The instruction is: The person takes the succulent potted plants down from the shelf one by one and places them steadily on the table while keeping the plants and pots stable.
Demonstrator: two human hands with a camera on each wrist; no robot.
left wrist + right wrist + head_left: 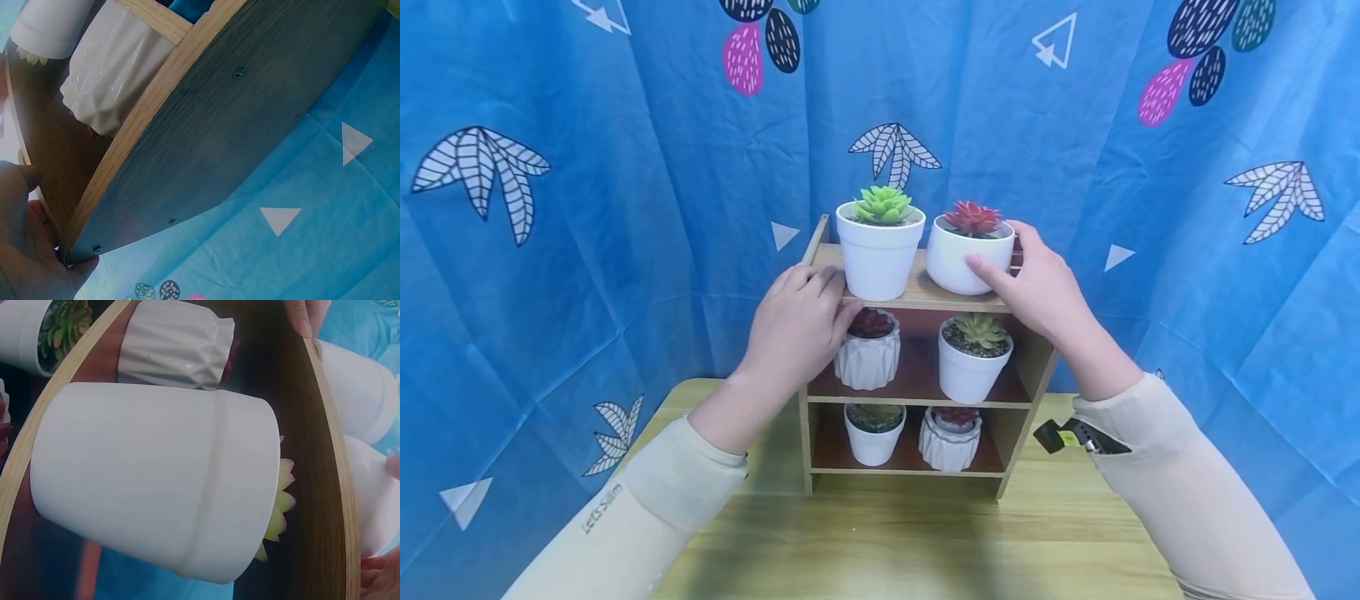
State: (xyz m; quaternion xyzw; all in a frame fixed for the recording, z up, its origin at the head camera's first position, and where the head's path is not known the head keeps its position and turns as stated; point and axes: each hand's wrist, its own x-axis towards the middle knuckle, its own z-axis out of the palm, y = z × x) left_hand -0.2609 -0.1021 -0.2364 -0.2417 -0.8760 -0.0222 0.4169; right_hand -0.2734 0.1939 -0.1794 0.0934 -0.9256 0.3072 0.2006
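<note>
A small wooden shelf [925, 400] stands on the table, with potted succulents on its levels. My left hand [793, 329] grips its upper left corner, thumb at the front edge of the top board; the left wrist view shows those fingers [25, 237] around the corner. On the top board, my right hand [1041, 283] holds a round white pot with a red succulent [958, 262], thumb on its front and fingers reaching behind it. Beside it stands a white pot with a bright green succulent [878, 258], near my left fingers.
The middle level holds a ribbed pot [868, 362] and a smooth pot with a pale green succulent [970, 375]. Below are a small smooth pot [874, 446] and another ribbed pot [950, 450]. Wooden tabletop [880, 550] lies in front; blue patterned cloth [715, 208] hangs around.
</note>
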